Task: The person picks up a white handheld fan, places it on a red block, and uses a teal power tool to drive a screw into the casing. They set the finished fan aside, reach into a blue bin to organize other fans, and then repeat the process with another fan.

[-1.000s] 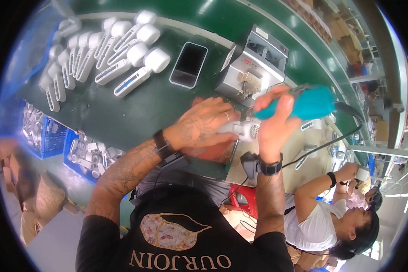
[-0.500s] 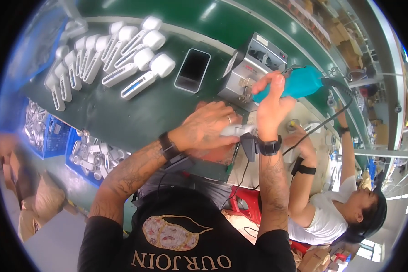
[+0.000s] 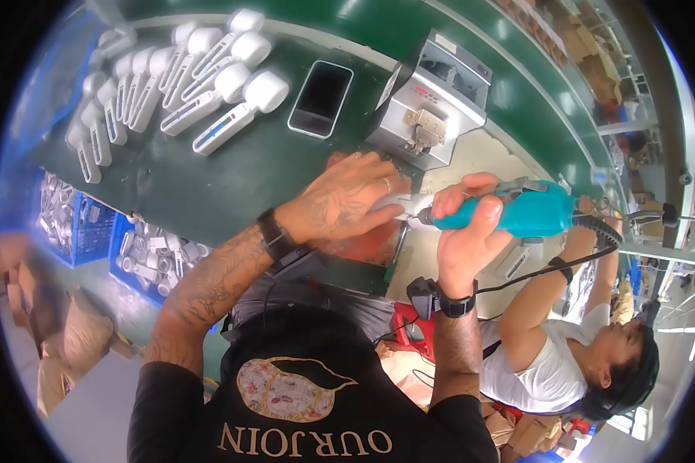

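My left hand (image 3: 347, 199) is closed on a small white plastic part (image 3: 406, 205), pressing it down at the table's right edge. Its palm and fingers hide much of that part. Wrapped round a teal electric screwdriver (image 3: 539, 210), my right hand (image 3: 471, 239) holds the tool nearly level. The screwdriver's tip points left and meets the white part beside my left fingertips; whether a screw is there cannot be seen. A reddish mat (image 3: 363, 248) lies under my left hand.
Several white digital spoon scales (image 3: 228, 127) lie in rows at the far left, near a phone (image 3: 321, 99). A grey screw feeder (image 3: 432, 100) stands beyond my right hand. Blue crates (image 3: 116, 262) of white parts sit below left. A co-worker (image 3: 548, 363) sits at right; the screwdriver's cable (image 3: 548, 270) hangs between us.
My right hand has brought the screwdriver from the screw feeder down and nearer, so its tip now meets the white part. My left hand has stayed on the part.
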`<action>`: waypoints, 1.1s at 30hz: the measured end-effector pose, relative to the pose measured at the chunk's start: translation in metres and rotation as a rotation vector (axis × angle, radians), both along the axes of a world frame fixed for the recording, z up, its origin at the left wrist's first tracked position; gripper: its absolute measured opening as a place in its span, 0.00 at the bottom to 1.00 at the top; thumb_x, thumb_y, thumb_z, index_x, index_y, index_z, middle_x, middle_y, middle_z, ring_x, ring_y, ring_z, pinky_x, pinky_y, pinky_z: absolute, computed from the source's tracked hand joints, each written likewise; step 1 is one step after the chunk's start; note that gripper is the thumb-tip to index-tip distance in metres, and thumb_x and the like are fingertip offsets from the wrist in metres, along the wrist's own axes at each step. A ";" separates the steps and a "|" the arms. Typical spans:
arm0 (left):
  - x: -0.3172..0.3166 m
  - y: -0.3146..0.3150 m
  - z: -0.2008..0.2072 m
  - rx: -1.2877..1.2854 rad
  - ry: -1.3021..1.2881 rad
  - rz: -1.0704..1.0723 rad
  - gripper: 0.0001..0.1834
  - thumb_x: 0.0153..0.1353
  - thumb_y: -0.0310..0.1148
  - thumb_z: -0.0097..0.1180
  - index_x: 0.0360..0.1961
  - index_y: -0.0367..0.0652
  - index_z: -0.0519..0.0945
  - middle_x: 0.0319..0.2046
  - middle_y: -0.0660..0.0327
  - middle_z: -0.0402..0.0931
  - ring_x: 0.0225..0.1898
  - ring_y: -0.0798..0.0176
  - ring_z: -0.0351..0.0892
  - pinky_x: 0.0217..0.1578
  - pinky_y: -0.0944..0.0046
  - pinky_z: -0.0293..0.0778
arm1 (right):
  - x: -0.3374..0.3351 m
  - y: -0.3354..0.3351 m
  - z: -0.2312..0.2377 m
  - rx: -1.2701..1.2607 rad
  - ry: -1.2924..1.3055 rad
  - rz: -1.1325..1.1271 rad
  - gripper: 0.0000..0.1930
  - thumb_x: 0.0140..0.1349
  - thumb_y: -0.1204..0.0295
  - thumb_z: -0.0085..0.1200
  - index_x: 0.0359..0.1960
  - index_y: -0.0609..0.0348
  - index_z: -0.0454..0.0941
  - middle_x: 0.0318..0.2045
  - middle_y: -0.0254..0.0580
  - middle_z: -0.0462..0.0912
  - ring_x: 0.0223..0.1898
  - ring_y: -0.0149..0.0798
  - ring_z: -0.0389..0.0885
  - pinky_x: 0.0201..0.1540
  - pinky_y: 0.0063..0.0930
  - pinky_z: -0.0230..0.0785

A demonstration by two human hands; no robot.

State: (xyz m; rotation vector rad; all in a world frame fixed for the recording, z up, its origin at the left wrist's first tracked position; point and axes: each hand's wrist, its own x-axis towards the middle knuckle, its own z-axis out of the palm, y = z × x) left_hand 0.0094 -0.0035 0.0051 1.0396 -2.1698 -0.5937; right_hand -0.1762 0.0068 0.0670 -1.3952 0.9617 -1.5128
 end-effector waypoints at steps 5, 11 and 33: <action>0.000 0.001 -0.004 -0.006 0.006 0.003 0.21 0.61 0.38 0.62 0.56 0.47 0.81 0.45 0.62 0.78 0.45 0.55 0.73 0.49 0.54 0.70 | 0.002 0.000 -0.008 0.006 -0.034 0.009 0.27 0.72 0.48 0.53 0.45 0.68 0.70 0.22 0.41 0.73 0.24 0.37 0.73 0.31 0.33 0.70; -0.002 -0.002 -0.003 -0.023 0.003 0.003 0.21 0.61 0.38 0.63 0.55 0.47 0.81 0.46 0.62 0.78 0.45 0.53 0.74 0.49 0.53 0.70 | 0.004 -0.003 -0.017 -0.018 -0.053 0.025 0.23 0.71 0.51 0.54 0.38 0.63 0.69 0.22 0.41 0.72 0.23 0.37 0.72 0.27 0.34 0.69; 0.092 0.087 0.008 -0.215 0.163 0.503 0.19 0.56 0.33 0.72 0.48 0.43 0.82 0.42 0.55 0.84 0.43 0.51 0.84 0.43 0.57 0.80 | -0.024 0.063 0.018 -0.066 -0.319 -0.018 0.31 0.69 0.35 0.46 0.38 0.55 0.67 0.19 0.30 0.65 0.17 0.26 0.61 0.21 0.21 0.54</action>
